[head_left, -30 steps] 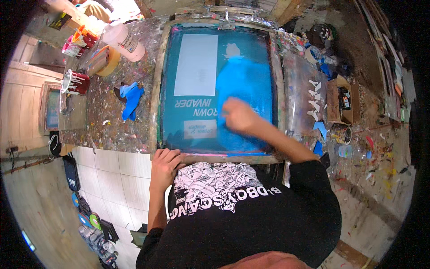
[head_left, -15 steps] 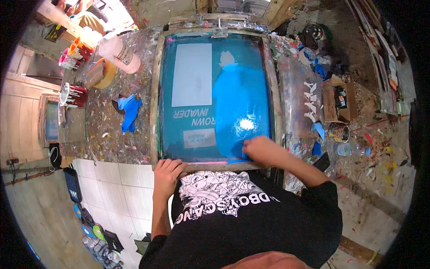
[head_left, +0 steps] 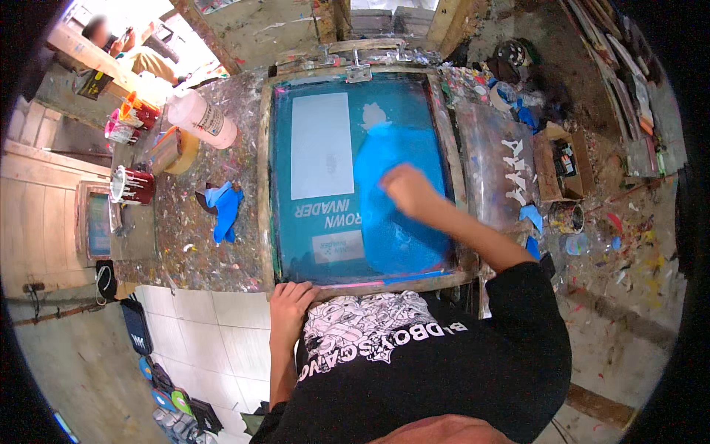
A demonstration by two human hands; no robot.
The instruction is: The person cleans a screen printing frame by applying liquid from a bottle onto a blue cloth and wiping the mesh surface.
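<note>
A screen printing frame [head_left: 264, 185] with a wooden rim lies on the paint-spattered table in front of me. Its teal mesh [head_left: 318, 89] carries pale blank rectangles and lettering, and a wide wet patch of bright blue [head_left: 414, 251] covers its right part. My left hand [head_left: 293, 294] is closed over the near left corner of the frame, fingers hooked on the rim. Over the blue patch, my right hand [head_left: 405, 191] is closed and slightly blurred; whatever is in its fingers is hidden beneath it. A metal hinge clamp [head_left: 359, 72] grips the frame's far edge.
On the left stand a pale plastic bottle [head_left: 201, 118], a roll of tape [head_left: 183, 153], paint-streaked pots [head_left: 133, 185] and a crumpled blue cloth [head_left: 227, 211]. To the right are a cardboard box [head_left: 549, 163] and a small tin [head_left: 566, 217]. Another person [head_left: 140, 61] sits beyond the far left.
My right hand has moved away from me, from the near edge of the mesh to the middle of the blue patch. My left hand stays on the frame corner. The view has shifted slightly.
</note>
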